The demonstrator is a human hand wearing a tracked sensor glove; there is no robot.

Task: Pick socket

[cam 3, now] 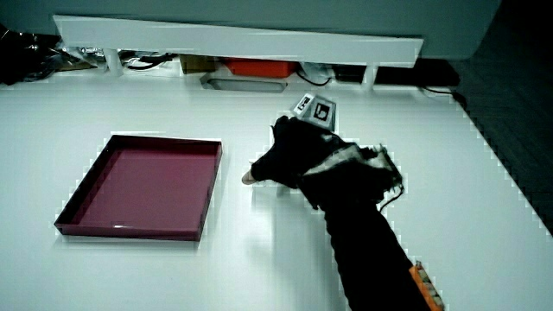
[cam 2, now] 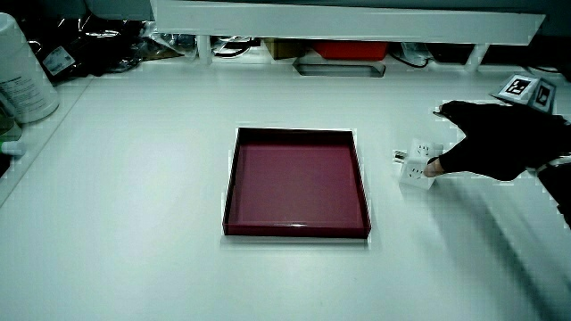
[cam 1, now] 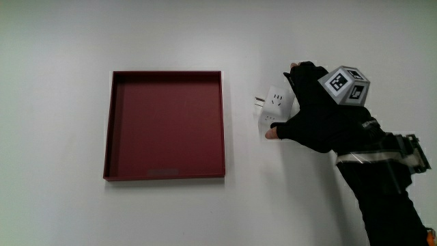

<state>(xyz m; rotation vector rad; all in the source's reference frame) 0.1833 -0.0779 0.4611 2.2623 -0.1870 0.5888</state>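
Note:
A white socket (cam 1: 275, 106) with metal prongs pointing toward the dark red tray (cam 1: 109, 137) lies on the white table beside that tray. The gloved hand (cam 1: 321, 113) rests over the socket's side away from the tray. Its thumb presses the socket's end nearer the person and its fingers curl round the farther end. In a side view the socket (cam 2: 416, 160) shows between the tray (cam 2: 230, 192) and the hand (cam 2: 500, 143). In a side view the hand (cam 3: 302, 160) hides the socket, with the tray (cam 3: 82, 194) close by. The tray holds nothing.
A patterned cube (cam 1: 345, 84) sits on the hand's back. A low white partition (cam 2: 348, 18) runs along the table's edge farthest from the person, with a red box (cam 2: 348, 49) and cables under it. A white bottle (cam 2: 22, 71) stands at the table's edge.

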